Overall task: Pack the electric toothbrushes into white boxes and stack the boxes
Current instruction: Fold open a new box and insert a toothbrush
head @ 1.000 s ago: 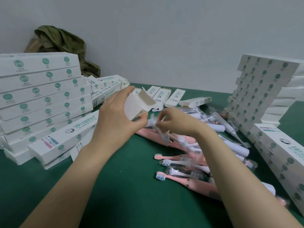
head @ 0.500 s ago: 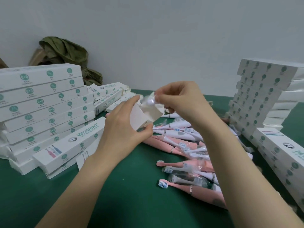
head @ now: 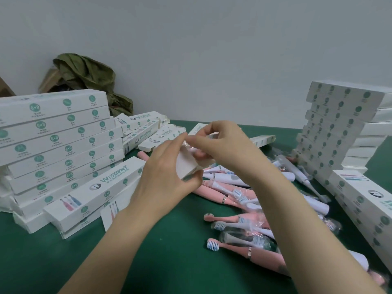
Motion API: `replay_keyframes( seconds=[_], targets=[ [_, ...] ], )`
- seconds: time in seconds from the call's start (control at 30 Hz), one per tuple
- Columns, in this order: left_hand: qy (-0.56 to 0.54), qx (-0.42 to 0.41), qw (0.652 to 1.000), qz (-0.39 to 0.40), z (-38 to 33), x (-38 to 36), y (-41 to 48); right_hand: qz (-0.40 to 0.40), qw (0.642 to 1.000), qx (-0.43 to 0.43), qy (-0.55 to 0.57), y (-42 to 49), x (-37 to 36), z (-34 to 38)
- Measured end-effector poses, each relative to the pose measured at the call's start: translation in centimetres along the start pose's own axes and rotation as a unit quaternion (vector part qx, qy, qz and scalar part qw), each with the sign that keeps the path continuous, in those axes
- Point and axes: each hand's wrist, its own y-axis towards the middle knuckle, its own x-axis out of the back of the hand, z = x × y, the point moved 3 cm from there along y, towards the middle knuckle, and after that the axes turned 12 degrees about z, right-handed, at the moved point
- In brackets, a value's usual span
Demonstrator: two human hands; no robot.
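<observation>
My left hand (head: 167, 179) grips a white box (head: 187, 166) held above the green table, its open end facing my right hand. My right hand (head: 220, 147) pinches a plastic-wrapped pink piece (head: 198, 153) at the box's mouth; how far it sits inside is hidden by my fingers. Below and to the right lies a pile of pink and white electric toothbrushes (head: 244, 211) in clear wrappers.
A tall stack of white boxes (head: 59, 145) fills the left side, with loose boxes (head: 146, 128) behind it. Another stack (head: 339, 132) rises at the right, with more boxes (head: 364, 209) in front. A green cloth (head: 89, 79) lies against the wall.
My right hand lifted a wrapped piece from the toothbrush pile up to the open end of the box. The left hand kept hold of the box and shifted slightly.
</observation>
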Motion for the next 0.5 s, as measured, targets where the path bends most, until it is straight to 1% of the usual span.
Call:
replay_keyframes(
  seconds=[0.07,0.1,0.17,0.2,0.27,0.3,0.4,0.5],
  targets=[
    [0.004,0.005,1.000,-0.009,0.4,0.2,0.1,0.074,0.994,-0.009,0.082,0.1,-0.2,-0.1],
    [0.009,0.004,1.000,-0.013,0.5,0.4,0.1,0.086,0.989,-0.003,0.118,0.2,-0.3,-0.1],
    [0.017,0.002,1.000,-0.011,0.5,0.3,0.1,0.060,0.988,0.018,0.142,0.4,-0.3,-0.1],
    [0.019,0.003,1.000,-0.010,0.5,0.3,0.1,0.025,0.990,0.027,0.135,0.5,-0.3,-0.2],
    [0.020,0.007,1.000,-0.016,0.4,0.3,0.1,-0.054,0.994,0.040,0.090,0.7,-0.4,-0.6],
    [0.021,0.009,1.000,-0.021,0.4,0.3,0.1,-0.078,0.993,0.051,0.069,0.8,-0.5,-0.8],
    [0.019,0.006,0.999,-0.026,0.3,0.4,0.2,-0.090,0.992,0.087,0.030,0.9,-1.1,-1.1],
    [0.008,0.004,1.000,-0.019,0.0,0.2,0.2,-0.085,0.992,0.095,-0.003,1.1,-1.4,-1.2]
  ],
)
